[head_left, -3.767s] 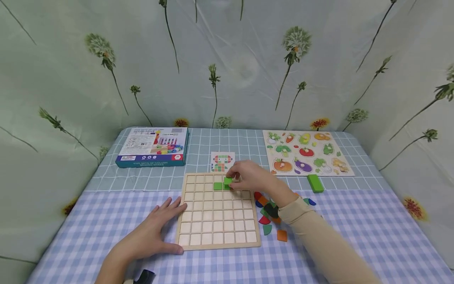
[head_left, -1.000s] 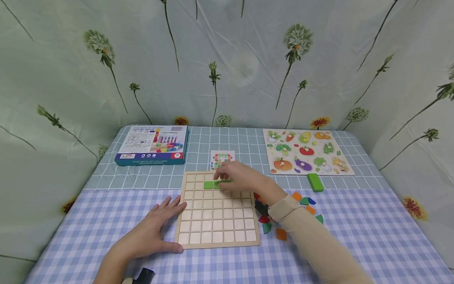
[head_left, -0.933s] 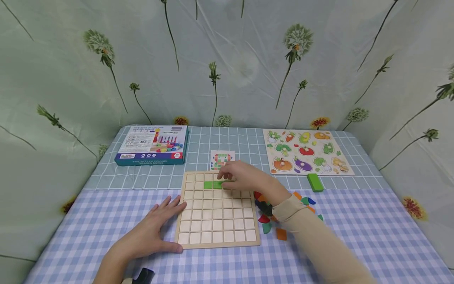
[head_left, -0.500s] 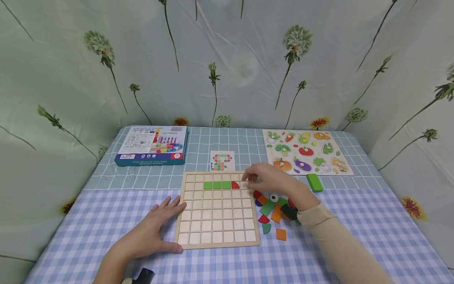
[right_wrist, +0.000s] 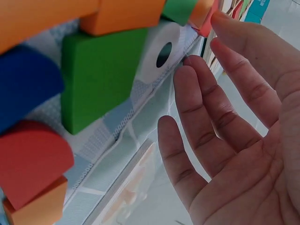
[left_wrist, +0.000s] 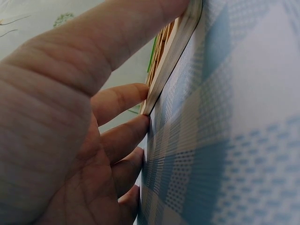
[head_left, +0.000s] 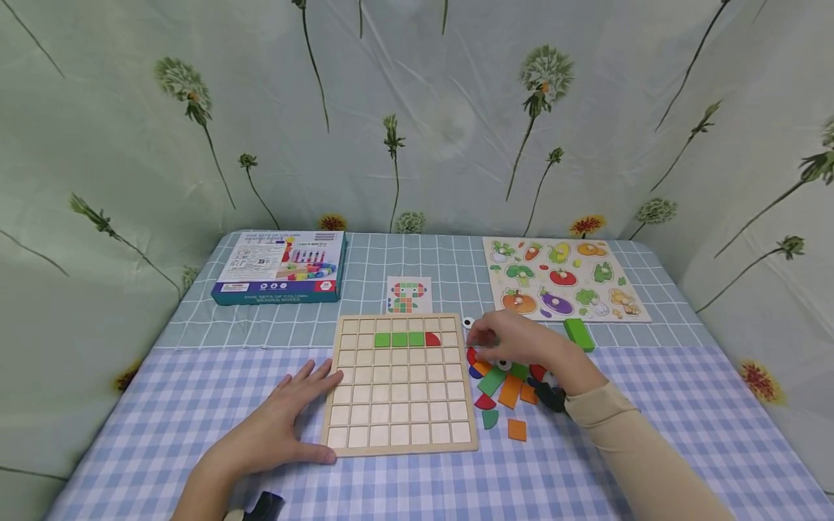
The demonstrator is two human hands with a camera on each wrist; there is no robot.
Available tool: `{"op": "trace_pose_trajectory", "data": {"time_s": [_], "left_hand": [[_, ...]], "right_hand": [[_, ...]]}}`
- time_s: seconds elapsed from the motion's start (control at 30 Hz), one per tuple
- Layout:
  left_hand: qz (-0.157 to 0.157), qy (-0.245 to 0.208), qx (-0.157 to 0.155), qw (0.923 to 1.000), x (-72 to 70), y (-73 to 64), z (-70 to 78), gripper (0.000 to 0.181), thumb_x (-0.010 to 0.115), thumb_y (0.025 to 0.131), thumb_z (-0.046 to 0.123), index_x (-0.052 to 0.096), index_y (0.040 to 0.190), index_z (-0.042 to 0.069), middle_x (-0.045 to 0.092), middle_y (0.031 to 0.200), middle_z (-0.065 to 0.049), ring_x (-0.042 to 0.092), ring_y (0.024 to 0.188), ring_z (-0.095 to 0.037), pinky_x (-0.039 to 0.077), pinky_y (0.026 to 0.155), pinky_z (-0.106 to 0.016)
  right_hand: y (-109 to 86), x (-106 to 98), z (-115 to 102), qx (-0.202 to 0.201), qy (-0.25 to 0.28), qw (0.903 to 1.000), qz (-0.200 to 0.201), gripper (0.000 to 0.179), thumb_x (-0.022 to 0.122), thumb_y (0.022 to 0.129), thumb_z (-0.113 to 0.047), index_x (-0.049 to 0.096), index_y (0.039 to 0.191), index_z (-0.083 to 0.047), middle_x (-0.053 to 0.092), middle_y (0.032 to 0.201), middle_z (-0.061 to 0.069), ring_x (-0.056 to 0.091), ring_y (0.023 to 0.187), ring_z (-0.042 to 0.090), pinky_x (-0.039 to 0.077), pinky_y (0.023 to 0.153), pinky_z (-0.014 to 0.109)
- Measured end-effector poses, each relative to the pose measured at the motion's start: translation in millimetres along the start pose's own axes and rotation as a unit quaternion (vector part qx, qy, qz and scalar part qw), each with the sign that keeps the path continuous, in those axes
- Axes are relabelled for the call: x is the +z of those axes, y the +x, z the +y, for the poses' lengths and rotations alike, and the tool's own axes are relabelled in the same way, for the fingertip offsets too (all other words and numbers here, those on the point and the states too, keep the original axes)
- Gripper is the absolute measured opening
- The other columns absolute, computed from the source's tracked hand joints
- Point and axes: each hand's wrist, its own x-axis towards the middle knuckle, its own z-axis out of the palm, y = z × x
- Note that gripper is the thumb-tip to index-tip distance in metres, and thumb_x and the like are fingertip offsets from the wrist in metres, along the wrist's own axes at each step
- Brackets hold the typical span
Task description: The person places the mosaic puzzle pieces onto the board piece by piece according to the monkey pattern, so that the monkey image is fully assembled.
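The wooden grid board (head_left: pixel 391 396) lies on the checked cloth. Three green square tiles (head_left: pixel 399 339) and a red quarter-round tile (head_left: pixel 432 339) sit side by side in its second row from the top. My left hand (head_left: pixel 280 423) rests along the board's left edge, fingers spread; in the left wrist view the fingertips touch the wooden rim. Just right of the board, my right hand (head_left: pixel 521 339) hovers over a pile of loose tiles, its fingertips close to a red tile (head_left: pixel 472 356). Nothing shows between its bent fingers (right_wrist: pixel 187 89) in the right wrist view.
Loose tiles include a green one (head_left: pixel 491 381), orange ones (head_left: pixel 510 391) and round eye pieces (head_left: pixel 468 323). A pattern card (head_left: pixel 409 295) lies behind the board. Further back are a boxed bead set (head_left: pixel 280 268), a vegetable puzzle (head_left: pixel 565 278) and a green block (head_left: pixel 579 336).
My right hand has let go of the green tiles and moved right, off the board to the pile. The green tiles stand further left, with the red tile uncovered. The left hand stays put.
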Motion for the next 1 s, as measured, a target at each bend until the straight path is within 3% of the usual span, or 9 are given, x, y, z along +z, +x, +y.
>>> {"op": "trace_pose_trajectory", "data": {"time_s": [0.27,1.0], "left_hand": [[-0.004,0.003,-0.006,1.0000,-0.9,0.4,1.2,0.116,0.092,0.066,0.069,0.048,0.163,0.024,0.033,0.177,-0.012,0.017,0.166,-0.049,0.011,0.127,-0.079],[-0.005,0.002,-0.008,1.0000,-0.6,0.4,1.3,0.116,0.092,0.067,0.069,0.047,0.164,0.024,0.033,0.177,-0.012,0.017,0.166,-0.049,0.011,0.127,-0.079]], "right_hand": [[-0.2,1.5,3.7,-0.018,0.017,0.9997,-0.001,0.012,0.081,0.097,-0.016,0.079,0.109,-0.016,0.068,0.095,-0.001,0.059,0.087,0.014,0.057,0.074,0.023],[2.6,3.5,7.4,-0.026,0.035,0.9991,-0.002,0.012,0.084,0.095,-0.019,0.077,0.103,-0.015,0.068,0.092,-0.002,0.059,0.085,0.014,0.056,0.075,0.023]]}}
